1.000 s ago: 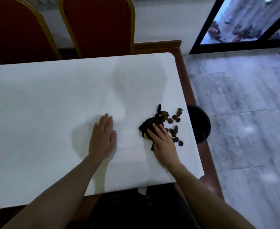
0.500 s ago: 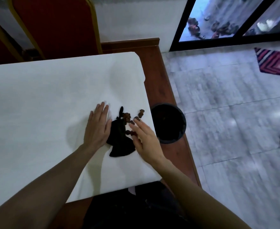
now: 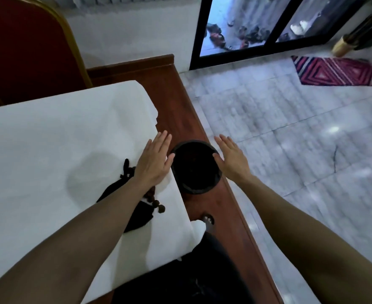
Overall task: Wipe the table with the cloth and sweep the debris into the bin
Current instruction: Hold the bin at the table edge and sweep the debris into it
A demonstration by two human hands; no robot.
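Observation:
A round black bin (image 3: 195, 167) stands on the brown wooden strip just right of the white table (image 3: 49, 154). My left hand (image 3: 155, 160) is flat with straight fingers at the bin's left rim, over the table's right edge. My right hand (image 3: 231, 157) is flat with straight fingers at the bin's right rim. Whether either hand touches the bin I cannot tell. The black cloth (image 3: 114, 189) lies on the table, partly under my left forearm. A few small brown debris pieces (image 3: 158, 206) lie beside it near the table's right edge.
A red chair (image 3: 27, 47) with a gold frame stands behind the table's far side. A grey tiled floor (image 3: 290, 132) lies to the right, with a striped mat (image 3: 334, 72) and a glass door beyond. Dark fabric (image 3: 202, 270) lies below the table's near corner.
Both hands have left the cloth and debris and moved right to either side of the bin. The cloth now lies free on the table. The view has swung to the right.

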